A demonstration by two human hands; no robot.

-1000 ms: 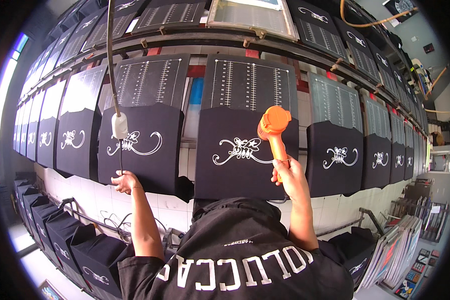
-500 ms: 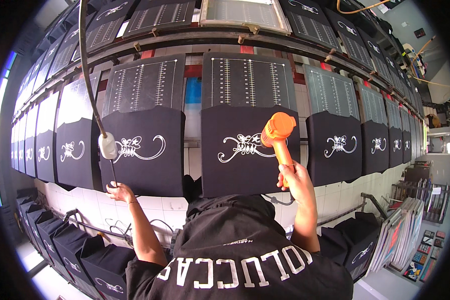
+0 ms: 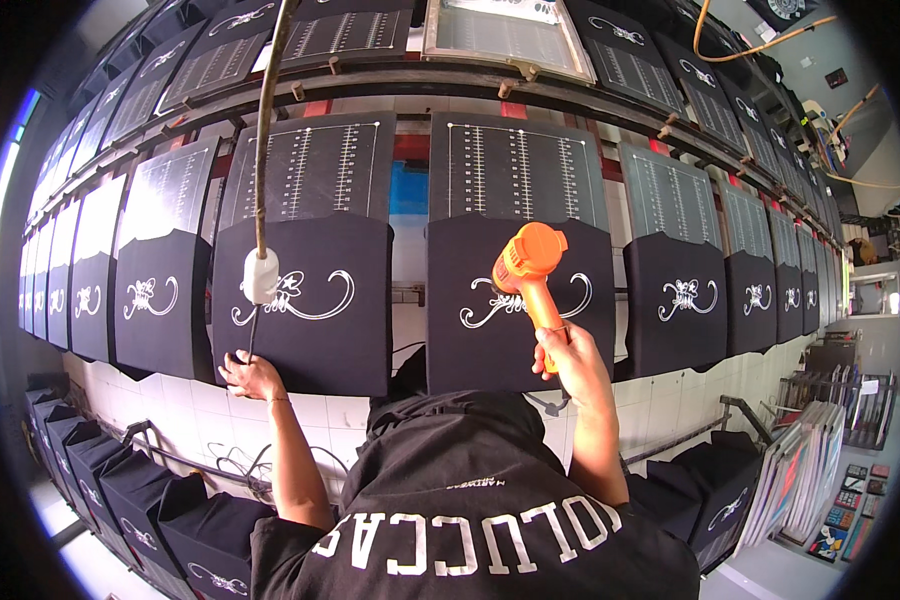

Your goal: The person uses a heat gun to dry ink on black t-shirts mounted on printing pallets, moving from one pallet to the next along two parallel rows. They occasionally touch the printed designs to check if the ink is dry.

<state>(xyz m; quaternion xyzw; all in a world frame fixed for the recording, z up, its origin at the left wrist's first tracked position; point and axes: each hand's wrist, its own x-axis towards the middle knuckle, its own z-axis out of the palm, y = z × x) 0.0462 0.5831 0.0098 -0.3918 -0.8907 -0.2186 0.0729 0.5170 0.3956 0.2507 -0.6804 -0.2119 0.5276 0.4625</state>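
Note:
My right hand [image 3: 582, 368] is wrapped round the handle of an orange heat gun [image 3: 530, 262]. Its head is over the white scroll print [image 3: 477, 314] on a black shirt [image 3: 470, 362] laid over a board, covering part of that print. At the near edge of the black shirt to the left [image 3: 340, 350], my left hand [image 3: 252, 378] closes its fingers on a dark cord [image 3: 254, 332]. This cord runs up to a white socket [image 3: 261, 277], which hangs from a thicker cable [image 3: 263, 150] in front of that shirt's print.
Boards with marked scales [image 3: 310, 165] and printed black shirts stretch away on both sides. A metal rail [image 3: 410, 85] runs behind them, with a framed screen [image 3: 505, 40] beyond. More covered boards [image 3: 210, 525] stand behind me. Several frames [image 3: 795, 470] lean at the lower right.
The hanging cable and white socket have swung right, and my left hand has shifted right with the cord. The heat gun has moved left across the print. The view has shifted slightly.

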